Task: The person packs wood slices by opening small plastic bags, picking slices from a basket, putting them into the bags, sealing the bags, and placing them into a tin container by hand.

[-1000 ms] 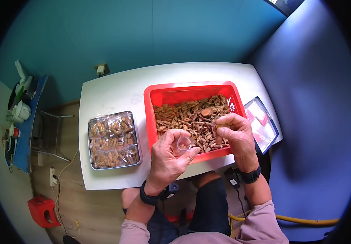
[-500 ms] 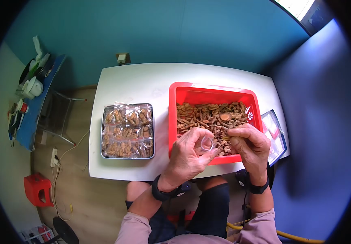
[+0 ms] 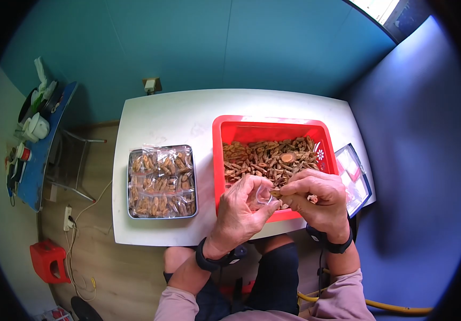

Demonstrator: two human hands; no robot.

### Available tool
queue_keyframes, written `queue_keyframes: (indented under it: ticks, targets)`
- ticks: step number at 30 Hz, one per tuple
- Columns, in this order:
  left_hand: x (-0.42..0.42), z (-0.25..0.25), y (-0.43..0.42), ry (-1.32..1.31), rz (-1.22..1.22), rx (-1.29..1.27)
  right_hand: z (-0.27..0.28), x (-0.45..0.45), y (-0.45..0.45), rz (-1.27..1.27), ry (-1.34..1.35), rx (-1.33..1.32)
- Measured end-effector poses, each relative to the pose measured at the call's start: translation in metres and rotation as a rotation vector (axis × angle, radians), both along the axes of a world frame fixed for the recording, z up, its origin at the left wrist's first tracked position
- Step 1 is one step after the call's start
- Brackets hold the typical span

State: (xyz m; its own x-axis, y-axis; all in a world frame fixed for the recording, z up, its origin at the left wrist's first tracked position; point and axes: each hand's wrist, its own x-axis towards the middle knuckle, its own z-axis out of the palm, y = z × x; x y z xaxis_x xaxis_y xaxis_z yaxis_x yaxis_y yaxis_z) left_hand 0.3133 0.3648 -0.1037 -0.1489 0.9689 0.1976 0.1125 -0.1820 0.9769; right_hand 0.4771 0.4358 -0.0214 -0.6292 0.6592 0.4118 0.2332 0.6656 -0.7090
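Observation:
My left hand [image 3: 235, 214] holds a small clear plastic bag [image 3: 263, 195], its mouth spread into a ring between thumb and fingers. Close to that mouth, my right hand [image 3: 318, 202] pinches a brown dried root slice [image 3: 276, 192] at its fingertips. Another pale-ended piece [image 3: 312, 198] shows among its curled fingers. Both hands are over the near side of a red plastic tub [image 3: 218, 160], which holds a heap of dried brown slices [image 3: 265, 155]. One larger round slice [image 3: 288, 158] lies on the heap.
Left of the tub, a metal tray [image 3: 162, 218] is filled with several packed bags of slices [image 3: 161, 184]. A dark-edged case [image 3: 354, 176] with clear bags sits at right. A blue side table [image 3: 40, 171] and red stool [image 3: 49, 261] stand left.
My right hand has moved left toward the bag's mouth, and the slice at its fingertips now shows. My left hand still holds the bag spread. The whole view has shifted slightly.

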Motion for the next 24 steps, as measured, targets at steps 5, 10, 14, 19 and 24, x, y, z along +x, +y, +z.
queue_keyframes:
  ticks: [5, 10, 14, 19, 24]
  targets:
    - [0.003, -0.004, 0.004, -0.049, 0.051, 0.078, -0.004, -0.007, 0.005, 0.094, -0.079, -0.004]
    - [0.005, -0.008, 0.003, -0.073, 0.05, 0.086, 0.007, -0.013, 0.001, 0.008, -0.134, -0.046]
    - [0.0, 0.004, -0.001, -0.18, 0.007, 0.036, 0.002, 0.002, 0.023, 0.074, -0.019, 0.059]
    - [-0.021, 0.014, -0.017, -0.239, 0.135, 0.196, 0.0, 0.008, 0.048, 0.161, -0.141, 0.002]
    - [-0.039, 0.006, -0.017, -0.3, 0.233, 0.134, -0.014, -0.004, 0.064, 0.475, -0.748, 0.122]
